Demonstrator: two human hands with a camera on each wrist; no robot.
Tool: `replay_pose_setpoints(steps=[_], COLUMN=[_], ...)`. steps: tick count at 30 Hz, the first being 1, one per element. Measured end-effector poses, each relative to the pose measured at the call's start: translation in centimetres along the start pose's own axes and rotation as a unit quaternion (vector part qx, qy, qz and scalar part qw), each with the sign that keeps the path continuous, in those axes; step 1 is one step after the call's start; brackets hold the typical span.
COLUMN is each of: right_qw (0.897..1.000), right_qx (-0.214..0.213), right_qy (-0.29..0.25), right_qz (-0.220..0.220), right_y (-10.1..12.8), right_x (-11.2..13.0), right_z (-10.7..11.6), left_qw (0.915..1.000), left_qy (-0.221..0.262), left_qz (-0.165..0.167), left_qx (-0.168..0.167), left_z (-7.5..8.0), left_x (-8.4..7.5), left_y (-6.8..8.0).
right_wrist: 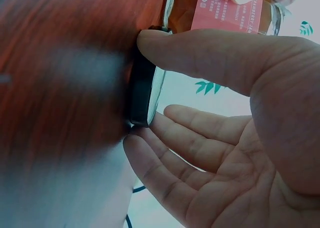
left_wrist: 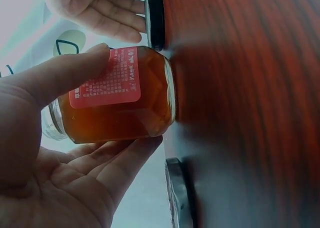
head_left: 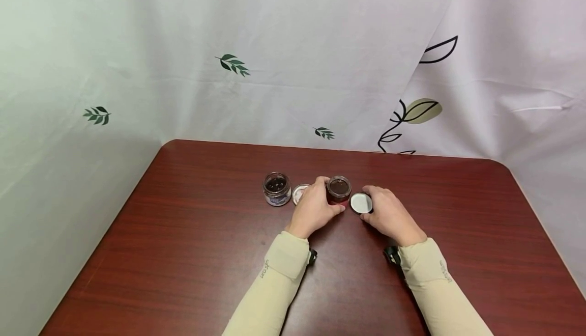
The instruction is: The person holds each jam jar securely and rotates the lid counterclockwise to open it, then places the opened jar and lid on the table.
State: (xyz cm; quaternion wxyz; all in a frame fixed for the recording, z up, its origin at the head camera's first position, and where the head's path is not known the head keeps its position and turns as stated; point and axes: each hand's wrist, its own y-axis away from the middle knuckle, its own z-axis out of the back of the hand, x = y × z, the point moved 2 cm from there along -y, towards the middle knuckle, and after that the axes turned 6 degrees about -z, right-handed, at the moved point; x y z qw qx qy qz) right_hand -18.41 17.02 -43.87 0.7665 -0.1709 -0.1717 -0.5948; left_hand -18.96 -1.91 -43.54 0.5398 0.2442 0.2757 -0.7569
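My left hand [head_left: 312, 210] grips an open glass jar of strawberry jam [head_left: 339, 187], thumb on the red label and fingers round the far side. The left wrist view shows this jar [left_wrist: 117, 120] upright with its base at the table and amber-red contents. Just right of it, a black jar lid [head_left: 361, 204] lies with its white inside up. My right hand [head_left: 391, 216] holds this lid by its edge, the thumb on one side and fingertips at the other, as the right wrist view shows of the lid [right_wrist: 143, 90].
A second open jar [head_left: 276, 189] with dark contents and a pale label stands left of my left hand. Between them lies another lid [head_left: 299, 193], partly hidden by that hand. The reddish-brown wooden table [head_left: 192, 234] meets a white patterned cloth [head_left: 284, 71] behind it.
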Motion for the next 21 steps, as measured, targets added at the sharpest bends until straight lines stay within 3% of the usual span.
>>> replay_pose_setpoints(steps=[11, 21], right_qw=[1.000, 0.999], right_qx=[0.003, 0.010], right_qy=[-0.001, -0.008], right_qz=[-0.012, -0.031], right_y=[0.3, 0.5], right_x=[-0.1, 0.4], right_z=[0.4, 1.1], left_qw=[0.9998, 0.9988], left_qy=[-0.005, -0.024], left_qz=[0.001, -0.017], left_qx=[0.021, 0.038], left_z=[0.9, 3.2], left_x=[-0.3, -1.3], left_y=[0.0, 0.5])
